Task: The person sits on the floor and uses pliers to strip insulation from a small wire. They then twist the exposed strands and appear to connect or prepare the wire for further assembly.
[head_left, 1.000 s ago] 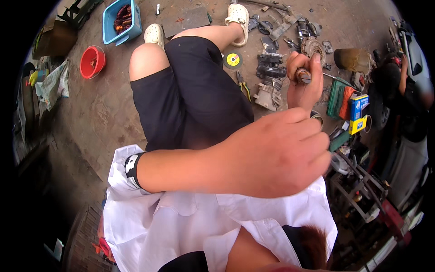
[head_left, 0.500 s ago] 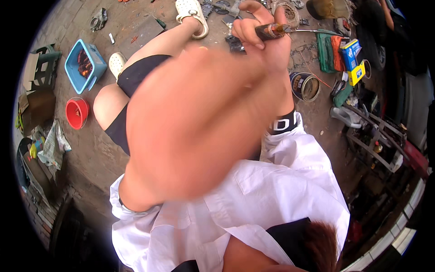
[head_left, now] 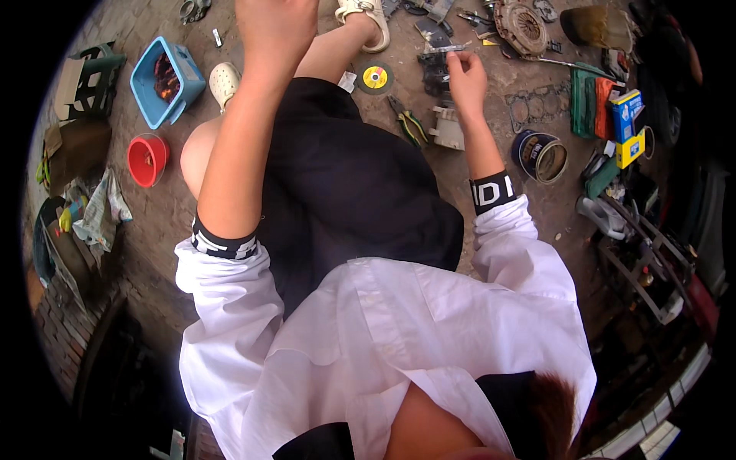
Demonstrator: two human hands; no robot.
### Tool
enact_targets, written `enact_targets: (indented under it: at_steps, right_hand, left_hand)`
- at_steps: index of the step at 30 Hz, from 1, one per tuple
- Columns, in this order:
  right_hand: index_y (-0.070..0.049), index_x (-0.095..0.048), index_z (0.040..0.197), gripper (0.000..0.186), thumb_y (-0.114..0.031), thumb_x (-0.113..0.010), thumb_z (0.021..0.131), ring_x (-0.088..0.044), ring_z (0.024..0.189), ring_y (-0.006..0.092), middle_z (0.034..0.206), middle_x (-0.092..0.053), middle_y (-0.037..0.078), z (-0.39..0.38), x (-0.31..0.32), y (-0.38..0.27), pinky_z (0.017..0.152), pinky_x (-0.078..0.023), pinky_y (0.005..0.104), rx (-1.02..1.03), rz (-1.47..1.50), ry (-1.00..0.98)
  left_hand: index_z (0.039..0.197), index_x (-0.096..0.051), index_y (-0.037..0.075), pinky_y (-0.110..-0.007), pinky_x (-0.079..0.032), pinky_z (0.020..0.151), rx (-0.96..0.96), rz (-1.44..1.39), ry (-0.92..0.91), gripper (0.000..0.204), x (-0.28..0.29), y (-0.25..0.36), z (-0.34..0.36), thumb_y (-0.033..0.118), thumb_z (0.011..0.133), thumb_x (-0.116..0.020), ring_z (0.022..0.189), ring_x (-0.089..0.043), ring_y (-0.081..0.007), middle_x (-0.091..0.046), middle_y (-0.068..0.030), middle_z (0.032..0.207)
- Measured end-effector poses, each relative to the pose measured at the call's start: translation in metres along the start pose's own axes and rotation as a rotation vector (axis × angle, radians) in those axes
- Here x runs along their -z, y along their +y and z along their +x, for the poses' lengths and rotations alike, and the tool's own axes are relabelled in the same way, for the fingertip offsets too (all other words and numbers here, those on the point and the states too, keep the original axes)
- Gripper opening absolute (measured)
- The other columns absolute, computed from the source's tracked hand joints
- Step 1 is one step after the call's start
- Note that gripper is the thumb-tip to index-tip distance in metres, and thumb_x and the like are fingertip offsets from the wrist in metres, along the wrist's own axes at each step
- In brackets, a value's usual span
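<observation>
My left hand (head_left: 277, 32) is raised at the top edge, its fingers cut off by the frame, so what it holds is hidden. My right hand (head_left: 468, 77) reaches over the floor with thumb and forefinger drawn together at a black part (head_left: 435, 73). Something thin and light shows at those fingertips, too small to name. Below that hand lies a pale grey boxy part (head_left: 447, 127). To its left are pliers (head_left: 409, 123) with yellow-green handles and a round yellow-and-black disc (head_left: 376, 78).
A clutch plate (head_left: 523, 31), a flat gasket (head_left: 538, 106) and an open tin (head_left: 540, 157) lie to the right. Beyond them are green and orange cases (head_left: 584, 103) and blue and yellow boxes (head_left: 627, 115). At left stand a blue basin (head_left: 146, 96) and a red bucket (head_left: 147, 159).
My left hand, blurred across the middle before, has swung up to the top edge. My right hand has lowered toward the floor parts; the dark reddish handle beside it is gone from view.
</observation>
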State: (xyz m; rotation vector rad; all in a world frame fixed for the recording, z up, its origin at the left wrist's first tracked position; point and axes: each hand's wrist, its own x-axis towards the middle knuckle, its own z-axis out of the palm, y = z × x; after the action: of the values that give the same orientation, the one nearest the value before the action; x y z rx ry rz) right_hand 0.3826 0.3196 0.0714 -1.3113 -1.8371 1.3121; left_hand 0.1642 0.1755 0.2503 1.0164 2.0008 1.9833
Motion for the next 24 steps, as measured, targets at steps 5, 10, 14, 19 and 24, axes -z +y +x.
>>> enact_targets:
  at_steps: [5,10,14,19,24]
  right_hand:
    - [-0.003,-0.066,0.104,0.043,-0.036,-0.075,0.078,-0.056,0.11,0.0347,0.111,-0.06,0.018,-0.069,-0.032,0.166,0.091,-0.047,0.0438,-0.081,-0.868,-0.452]
    - [-0.005,-0.066,0.102,0.046,-0.037,-0.08,0.071,-0.052,0.11,0.032,0.112,-0.055,0.014,-0.101,-0.057,0.167,0.091,-0.043,0.0433,-0.021,-1.132,-0.497]
    - [-0.005,-0.065,0.098,0.04,-0.029,-0.08,0.069,-0.051,0.109,0.0314,0.11,-0.053,0.014,-0.097,-0.054,0.181,0.09,-0.042,0.0432,0.096,-1.212,-0.553]
    - [0.002,-0.062,0.095,0.044,-0.03,-0.076,0.069,-0.059,0.095,0.0391,0.101,-0.056,0.022,-0.095,-0.052,0.176,0.082,-0.05,0.0464,0.059,-0.954,-0.493]
    - [0.003,-0.066,0.086,0.036,-0.032,-0.072,0.078,-0.063,0.069,0.0304,0.077,-0.066,0.013,-0.074,-0.031,0.143,0.073,-0.052,0.0384,-0.393,-0.591,-0.594]
  left_hand:
    - [0.106,-0.055,0.003,-0.025,-0.049,0.08,0.016,-0.03,0.07,0.02,0.02,-0.025,0.024,-0.003,0.088,-0.063,0.091,-0.059,-0.0099,-0.061,-0.0028,0.098]
    - [0.101,-0.057,0.003,-0.025,-0.049,0.076,0.328,-0.138,0.079,0.022,0.016,-0.05,0.011,-0.002,0.084,-0.069,0.086,-0.059,-0.009,-0.063,-0.0022,0.093]
    - [0.101,-0.059,0.002,-0.025,-0.05,0.08,0.345,-0.208,-0.016,0.021,-0.006,-0.038,0.021,-0.004,0.082,-0.068,0.087,-0.061,-0.0102,-0.064,-0.0029,0.093]
    - [0.115,-0.064,0.006,-0.033,-0.051,0.072,0.149,0.04,-0.169,0.034,-0.013,-0.032,0.016,0.015,0.083,-0.071,0.078,-0.065,-0.0221,-0.069,-0.0089,0.09]
    - [0.125,-0.053,0.002,-0.029,-0.048,0.077,0.282,-0.066,-0.447,0.03,-0.018,-0.034,0.009,0.017,0.099,-0.055,0.091,-0.06,-0.0103,-0.063,-0.0055,0.099]
